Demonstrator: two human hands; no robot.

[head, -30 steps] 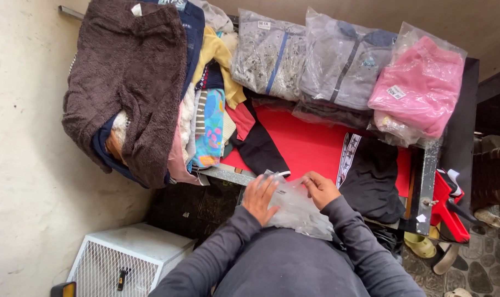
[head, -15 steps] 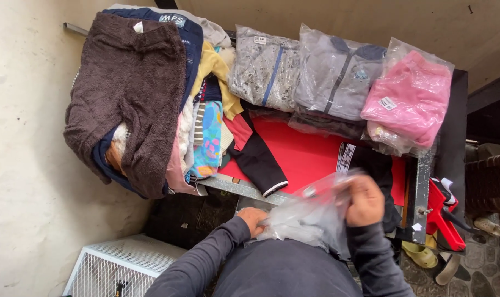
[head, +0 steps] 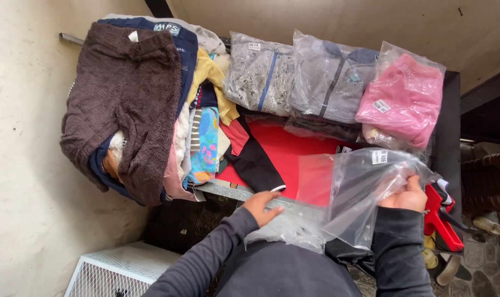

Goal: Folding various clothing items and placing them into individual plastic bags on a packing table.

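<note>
Head view, looking down on a red-topped table [head: 294,159]. A clear plastic bag [head: 354,192] is stretched across the near edge of the table, in front of the person's dark-sleeved torso. The left hand [head: 262,206] lies on the bag's near-left corner, fingers curled over the crumpled film against the table's metal edge. The right hand [head: 408,193] is raised at the right, fingers pinching the bag's upper rim — the film hangs loose between the two hands, and a small white label sits near its top.

At the far left, a heap of loose clothes is topped by a brown fleece garment [head: 130,104]. Along the far side lie three bagged garments: two grey jackets [head: 294,77] and, at the right, a pink one [head: 404,99]. A white wire rack [head: 118,272] stands near left, below the table.
</note>
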